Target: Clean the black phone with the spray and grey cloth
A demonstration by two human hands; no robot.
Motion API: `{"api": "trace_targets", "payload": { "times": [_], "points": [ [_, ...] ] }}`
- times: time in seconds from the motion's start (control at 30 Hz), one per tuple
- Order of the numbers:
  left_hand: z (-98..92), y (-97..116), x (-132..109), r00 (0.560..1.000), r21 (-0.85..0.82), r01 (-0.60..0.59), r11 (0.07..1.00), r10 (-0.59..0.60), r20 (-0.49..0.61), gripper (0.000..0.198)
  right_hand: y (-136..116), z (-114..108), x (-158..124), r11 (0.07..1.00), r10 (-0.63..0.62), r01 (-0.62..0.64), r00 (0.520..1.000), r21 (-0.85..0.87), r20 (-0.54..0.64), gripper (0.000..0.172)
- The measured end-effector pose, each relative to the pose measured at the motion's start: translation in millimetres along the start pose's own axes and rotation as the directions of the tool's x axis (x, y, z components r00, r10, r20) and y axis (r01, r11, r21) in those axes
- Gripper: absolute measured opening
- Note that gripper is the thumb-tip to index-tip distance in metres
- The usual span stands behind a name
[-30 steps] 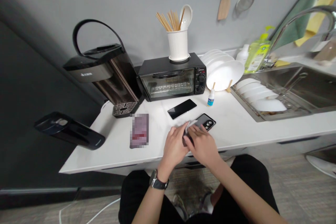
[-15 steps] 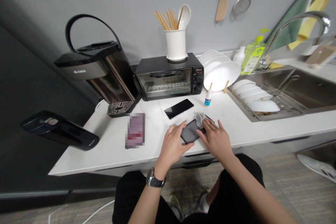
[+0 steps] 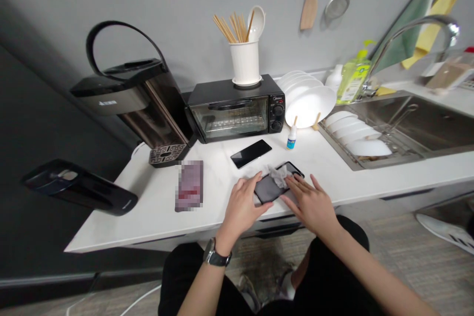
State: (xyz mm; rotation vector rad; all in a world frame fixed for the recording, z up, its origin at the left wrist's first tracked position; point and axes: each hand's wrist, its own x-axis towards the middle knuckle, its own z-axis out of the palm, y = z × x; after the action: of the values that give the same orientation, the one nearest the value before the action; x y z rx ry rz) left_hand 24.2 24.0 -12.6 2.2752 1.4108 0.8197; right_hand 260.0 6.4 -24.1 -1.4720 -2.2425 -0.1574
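A dark phone case [image 3: 267, 189] with a black rim and a camera opening at its far right corner lies tilted on the counter. My left hand [image 3: 242, 206] grips its left end between thumb and fingers. On top of the case is a crumpled whitish tissue [image 3: 278, 176]. My right hand [image 3: 311, 203] presses the tissue against the case with its fingertips. Just behind lies a phone [image 3: 251, 153] with a black screen. A small white bottle [image 3: 291, 139] with a blue label stands beyond the case.
Behind are a toaster oven [image 3: 237, 113], a dispenser machine [image 3: 137, 113] and white plates [image 3: 313, 106]. At left are a blurred purple item [image 3: 190, 185] and a dark flask [image 3: 81, 190] lying down or leaning. A sink [image 3: 425, 131] with bowls is at right.
My right hand has shifted slightly right and down, uncovering more of the tissue and the case's camera opening. The tissue looks more spread out. My left hand keeps its grip.
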Motion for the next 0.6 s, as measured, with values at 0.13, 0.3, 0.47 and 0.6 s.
{"api": "trace_targets", "payload": {
  "times": [0.13, 0.3, 0.47, 0.6],
  "points": [
    [1.3, 0.3, 1.9, 1.000, -0.012, -0.003, 1.000, 0.003, -0.016, 0.092, 3.4, 8.9, 21.0, 0.994, 0.075, -0.077, 0.997, -0.078, -0.031, 0.060],
    [0.9, -5.1, 5.0, 1.000, -0.005, -0.007, 1.000, 0.007, 0.025, 0.084, -48.3, 24.4, 35.5, 0.999, 0.052, -0.051, 0.998, 0.015, -0.024, 0.076],
    [1.8, -6.9, 4.0, 0.999, 0.075, 0.030, 0.997, -0.033, 0.041, 0.085, -77.0, 18.4, 13.1, 0.973, -0.117, 0.103, 0.992, 0.207, 0.053, 0.072],
    [2.8, -2.0, -0.8, 1.000, 0.074, 0.024, 0.997, -0.023, -0.010, 0.087, -45.7, 8.7, -5.8, 0.986, -0.090, 0.081, 0.994, 0.147, 0.057, 0.065]
  ]
}}
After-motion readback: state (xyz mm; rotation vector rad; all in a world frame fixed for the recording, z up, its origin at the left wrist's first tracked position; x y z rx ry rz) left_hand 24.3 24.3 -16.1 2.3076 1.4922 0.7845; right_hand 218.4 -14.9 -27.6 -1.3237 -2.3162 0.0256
